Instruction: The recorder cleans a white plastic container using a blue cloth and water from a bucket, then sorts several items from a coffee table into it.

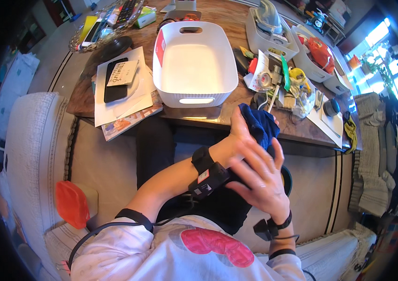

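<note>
My left hand (238,135) grips a dark blue cloth (263,123) near the front edge of the table. Its thumb lies along the near side, and a fingertip shows past the cloth's far side. My right hand (262,179) has its fingers spread, slightly blurred, and overlaps the heel of my left hand in the view. Nothing shows between its fingers, though whether it touches the left hand I cannot tell. Just beyond the cloth, a white plastic basket (195,66) with handle slots stands on the table, its inside bare.
On the brown table (220,12), a black phone (115,93) lies on papers at left, under a card bearing writing. Tape, a green-capped item and other clutter crowd the right side. Filled white bins (279,49) stand behind. A red-lidded bin (72,203) sits on the floor.
</note>
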A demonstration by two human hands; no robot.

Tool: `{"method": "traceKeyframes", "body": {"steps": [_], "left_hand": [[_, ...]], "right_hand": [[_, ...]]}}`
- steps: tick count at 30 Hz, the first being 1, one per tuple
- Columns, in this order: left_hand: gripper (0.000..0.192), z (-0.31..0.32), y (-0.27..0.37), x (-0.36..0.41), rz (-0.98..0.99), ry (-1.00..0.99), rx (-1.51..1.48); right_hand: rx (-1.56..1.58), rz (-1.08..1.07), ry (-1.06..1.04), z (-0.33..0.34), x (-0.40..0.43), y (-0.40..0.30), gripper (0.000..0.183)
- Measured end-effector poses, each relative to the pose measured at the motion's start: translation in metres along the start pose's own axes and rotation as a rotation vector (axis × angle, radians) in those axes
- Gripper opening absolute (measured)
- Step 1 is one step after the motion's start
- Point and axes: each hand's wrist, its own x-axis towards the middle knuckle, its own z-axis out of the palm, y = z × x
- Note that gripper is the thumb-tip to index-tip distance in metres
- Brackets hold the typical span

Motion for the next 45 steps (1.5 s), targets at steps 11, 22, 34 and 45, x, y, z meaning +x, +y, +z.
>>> {"method": "traceKeyframes", "body": {"steps": [11,22,34,45], "left_hand": [[0.063,0.013,0.000,-0.005,-0.009,0.383,-0.096],[0.068,0.014,-0.007,-0.001,-0.042,0.132,0.132],[0.045,0.070,-0.016,-0.031,0.799,-0.339,2.169],[0.049,0.055,-0.021,-0.073,0.547,-1.223,2.420]], "right_hand": [[-0.217,0.040,-0.093,0.045,-0.012,0.004,0.067],[0.167,0.075,0.223,0.032,-0.028,0.025,0.047],[2.585,0.370,0.667,0.057,-0.016,0.094,0.032],[2.587,0.344,0.756,0.068,-0.015,0.084,0.025]]}}
